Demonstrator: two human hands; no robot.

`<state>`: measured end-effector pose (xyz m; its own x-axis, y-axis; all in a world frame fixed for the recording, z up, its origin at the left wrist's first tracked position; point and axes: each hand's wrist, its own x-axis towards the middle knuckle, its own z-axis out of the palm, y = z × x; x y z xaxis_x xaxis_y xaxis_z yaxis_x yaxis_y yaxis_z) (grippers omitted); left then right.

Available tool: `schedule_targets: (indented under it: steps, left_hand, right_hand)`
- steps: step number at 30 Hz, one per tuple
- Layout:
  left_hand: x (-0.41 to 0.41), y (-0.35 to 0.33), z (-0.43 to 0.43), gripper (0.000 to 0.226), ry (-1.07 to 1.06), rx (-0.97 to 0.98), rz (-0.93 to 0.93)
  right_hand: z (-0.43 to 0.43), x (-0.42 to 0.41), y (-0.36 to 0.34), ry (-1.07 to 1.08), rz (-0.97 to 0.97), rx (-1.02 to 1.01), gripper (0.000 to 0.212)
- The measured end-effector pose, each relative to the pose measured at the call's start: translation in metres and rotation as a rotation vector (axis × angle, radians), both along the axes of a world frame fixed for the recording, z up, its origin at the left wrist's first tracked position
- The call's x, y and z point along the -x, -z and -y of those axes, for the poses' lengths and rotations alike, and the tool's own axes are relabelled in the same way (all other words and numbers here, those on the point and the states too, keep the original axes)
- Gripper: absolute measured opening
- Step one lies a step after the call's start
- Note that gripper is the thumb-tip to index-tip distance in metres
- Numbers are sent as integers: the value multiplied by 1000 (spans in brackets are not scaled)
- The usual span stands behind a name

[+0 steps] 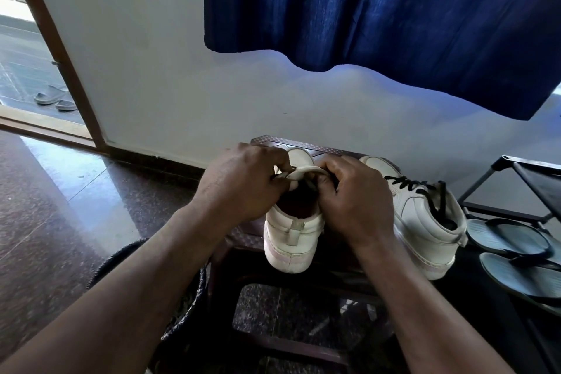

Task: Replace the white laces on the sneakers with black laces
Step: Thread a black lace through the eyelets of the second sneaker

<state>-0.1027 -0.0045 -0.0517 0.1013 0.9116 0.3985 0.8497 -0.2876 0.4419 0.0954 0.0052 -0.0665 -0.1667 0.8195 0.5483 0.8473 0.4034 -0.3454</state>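
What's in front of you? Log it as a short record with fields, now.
surface: brown stool
held sneaker: white, heel toward the camera, lacing hidden by the hands
left hand: pinches the tongue
right hand: grips the tongue's other side
second sneaker: white, right of the held one, black laces threaded
rack: black, far right, flip-flops on it
status: one sneaker visibly relaced

Both sneakers (291, 237) white; black laces (409, 185) on the right one; curtain (379, 9) deep blue; sandals (510, 240) grey-blue.
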Motion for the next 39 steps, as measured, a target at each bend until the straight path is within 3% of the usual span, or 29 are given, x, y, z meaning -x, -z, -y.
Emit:
schedule_targets:
  steps: [14, 23, 34, 39]
  left_hand:
    - [3, -3, 3, 18, 36, -5, -75]
    - [-2, 7, 1, 21, 41, -105, 19]
    - [-12, 5, -9, 30, 14, -196, -48]
    - [-12, 8, -13, 24, -34, -136, 74]
  right_hand:
    - [-2, -11, -2, 68, 6, 31, 29]
    - [-7, -13, 4, -43, -139, 30, 31]
    - [-8, -7, 7, -106, -183, -16, 36]
    - [-8, 0, 11, -115, -211, 15, 34]
